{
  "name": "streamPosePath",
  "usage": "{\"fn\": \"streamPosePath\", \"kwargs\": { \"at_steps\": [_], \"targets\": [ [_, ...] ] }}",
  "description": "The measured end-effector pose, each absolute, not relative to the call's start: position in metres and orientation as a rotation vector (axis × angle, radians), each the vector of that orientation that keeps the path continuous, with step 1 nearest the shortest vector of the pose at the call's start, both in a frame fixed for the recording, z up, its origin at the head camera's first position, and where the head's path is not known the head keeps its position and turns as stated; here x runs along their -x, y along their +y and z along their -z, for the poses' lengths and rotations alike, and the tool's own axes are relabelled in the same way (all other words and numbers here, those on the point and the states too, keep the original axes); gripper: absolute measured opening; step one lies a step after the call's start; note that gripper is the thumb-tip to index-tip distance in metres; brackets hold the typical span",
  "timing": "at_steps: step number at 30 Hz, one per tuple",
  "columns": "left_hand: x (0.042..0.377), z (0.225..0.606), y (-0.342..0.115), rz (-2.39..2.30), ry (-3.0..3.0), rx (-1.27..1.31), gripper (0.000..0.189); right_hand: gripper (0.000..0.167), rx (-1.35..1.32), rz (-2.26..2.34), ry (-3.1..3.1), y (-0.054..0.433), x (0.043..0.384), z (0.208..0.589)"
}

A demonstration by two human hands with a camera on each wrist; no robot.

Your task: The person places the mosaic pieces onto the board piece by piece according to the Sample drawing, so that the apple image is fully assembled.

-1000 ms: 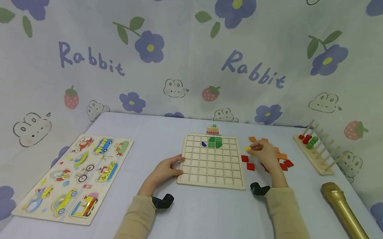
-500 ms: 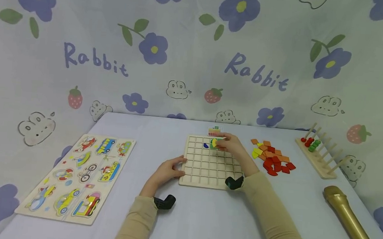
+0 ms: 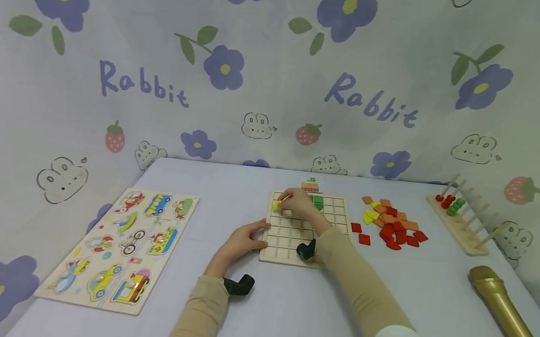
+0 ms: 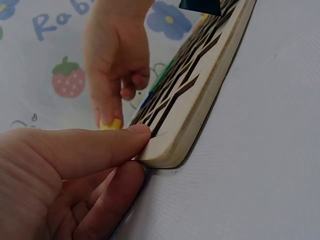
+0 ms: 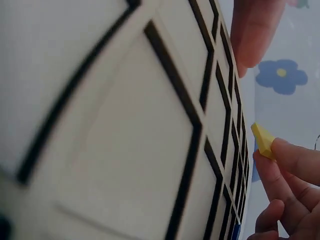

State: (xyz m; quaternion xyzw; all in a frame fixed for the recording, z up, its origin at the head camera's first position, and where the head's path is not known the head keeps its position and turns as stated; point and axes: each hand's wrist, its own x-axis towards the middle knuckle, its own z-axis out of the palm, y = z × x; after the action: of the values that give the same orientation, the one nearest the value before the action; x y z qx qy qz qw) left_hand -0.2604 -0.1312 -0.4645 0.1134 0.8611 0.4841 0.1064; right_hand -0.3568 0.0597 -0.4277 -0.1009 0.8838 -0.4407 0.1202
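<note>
A square wooden grid board (image 3: 287, 245) lies flat on the white table. My left hand (image 3: 244, 239) grips its left edge, thumb (image 4: 125, 142) on top and a finger tucked against the side. Over the board's upper left part, my right hand (image 3: 299, 202) pinches a small yellow tile (image 5: 265, 141) between thumb and fingertips; the fingers hide part of its shape. Green tiles (image 3: 318, 201) sit in cells near the board's top, partly covered by the right hand. A blue tile (image 5: 236, 231) shows at the edge of the right wrist view; the right hand hides it in the head view.
A picture card (image 3: 311, 185) lies behind the board. Right of it are loose red, orange and yellow tiles (image 3: 400, 234). A peg bead rack (image 3: 460, 226) and gold microphone (image 3: 506, 309) stand or lie farther right. A vehicle puzzle (image 3: 118, 254) lies at left.
My right hand has gone from the loose tiles at right, across the board, to its upper left with a yellow tile. My left hand stays on the board's edge.
</note>
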Motion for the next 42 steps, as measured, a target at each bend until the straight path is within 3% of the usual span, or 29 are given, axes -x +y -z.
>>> {"fn": "streamPosePath", "kwargs": {
  "at_steps": [20,24,32,42],
  "targets": [
    [0.259,0.460,-0.130,-1.423,2.546,-0.351,0.049,0.007,0.405,0.960,2.781,0.049,0.351,0.432],
    [0.259,0.459,-0.130,-1.419,2.548,-0.353,0.049,0.013,0.389,1.105,2.741,0.056,0.351,0.427],
    [0.260,0.460,-0.129,-1.393,2.564,-0.297,0.050,0.031,0.168,1.607,2.641,0.124,0.352,0.395],
    [0.260,0.460,-0.128,-1.404,2.562,-0.283,0.050,0.042,-0.142,1.706,2.626,0.219,0.330,0.387]
  ]
}}
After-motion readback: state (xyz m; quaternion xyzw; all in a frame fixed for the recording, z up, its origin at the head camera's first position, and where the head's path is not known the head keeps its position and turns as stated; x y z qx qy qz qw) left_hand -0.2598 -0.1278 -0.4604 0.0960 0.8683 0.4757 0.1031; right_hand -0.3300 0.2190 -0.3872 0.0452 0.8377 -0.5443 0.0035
